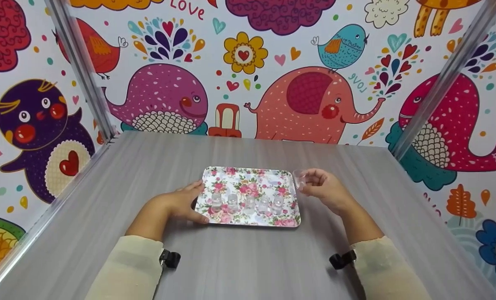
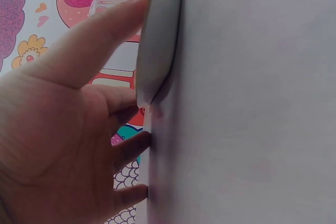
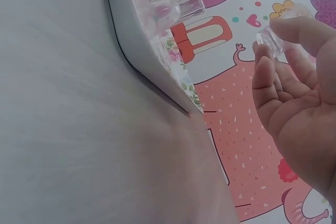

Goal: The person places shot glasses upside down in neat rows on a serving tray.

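A white rectangular tray (image 1: 269,179) with pink flowers lies on the table. Several small clear shot glasses (image 1: 232,202) stand in a row across its nearer half. At the tray's left side, my left hand (image 1: 176,204) holds the front corner, thumb against the near rim and fingers along the left edge. In the left wrist view its lower fingertips (image 2: 142,140) touch the tabletop. My right hand (image 1: 326,189) pinches another clear shot glass (image 1: 299,179) between thumb and fingers, raised beside the tray's right edge. The right wrist view shows this shot glass (image 3: 269,40) tilted.
The grey wood-grain table (image 1: 248,258) extends around the tray. Cartoon-printed walls (image 1: 244,25) enclose its back and sides, with metal posts (image 1: 81,68) at the back corners. Each sleeve carries a black wrist camera (image 1: 171,258).
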`<act>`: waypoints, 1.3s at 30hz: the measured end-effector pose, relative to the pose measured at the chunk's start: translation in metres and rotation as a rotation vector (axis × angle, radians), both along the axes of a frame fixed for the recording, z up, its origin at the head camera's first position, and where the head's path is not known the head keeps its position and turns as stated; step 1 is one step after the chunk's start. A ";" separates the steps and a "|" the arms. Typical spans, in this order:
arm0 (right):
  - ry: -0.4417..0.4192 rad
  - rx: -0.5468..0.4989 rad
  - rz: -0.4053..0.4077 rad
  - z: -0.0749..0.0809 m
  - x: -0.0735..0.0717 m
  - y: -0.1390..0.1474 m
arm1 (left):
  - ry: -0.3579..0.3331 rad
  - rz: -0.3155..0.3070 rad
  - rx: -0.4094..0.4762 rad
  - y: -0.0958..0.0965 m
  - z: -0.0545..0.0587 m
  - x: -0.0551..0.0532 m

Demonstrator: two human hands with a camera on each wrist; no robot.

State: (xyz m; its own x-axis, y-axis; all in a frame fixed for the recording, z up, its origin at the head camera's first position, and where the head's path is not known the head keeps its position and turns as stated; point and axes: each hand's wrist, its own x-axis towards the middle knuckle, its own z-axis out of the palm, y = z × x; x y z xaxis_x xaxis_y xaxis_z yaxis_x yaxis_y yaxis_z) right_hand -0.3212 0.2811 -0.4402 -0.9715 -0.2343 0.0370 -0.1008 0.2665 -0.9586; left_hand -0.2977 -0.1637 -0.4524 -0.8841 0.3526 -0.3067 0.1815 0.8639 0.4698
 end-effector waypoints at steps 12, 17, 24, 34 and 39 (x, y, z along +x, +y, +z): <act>0.010 0.012 -0.055 -0.002 -0.001 0.001 | -0.004 -0.001 0.003 -0.001 0.000 0.000; 0.012 0.041 -0.040 -0.003 -0.001 0.000 | -0.001 -0.005 0.012 -0.001 0.000 0.000; 0.026 0.103 -0.020 -0.005 0.001 -0.003 | 0.000 -0.002 0.016 -0.001 0.000 0.000; -0.017 0.246 0.074 -0.007 0.004 -0.007 | 0.000 -0.005 0.007 -0.003 -0.003 -0.002; -0.029 0.313 0.136 -0.010 0.005 -0.009 | -0.001 0.001 0.004 -0.003 -0.003 -0.002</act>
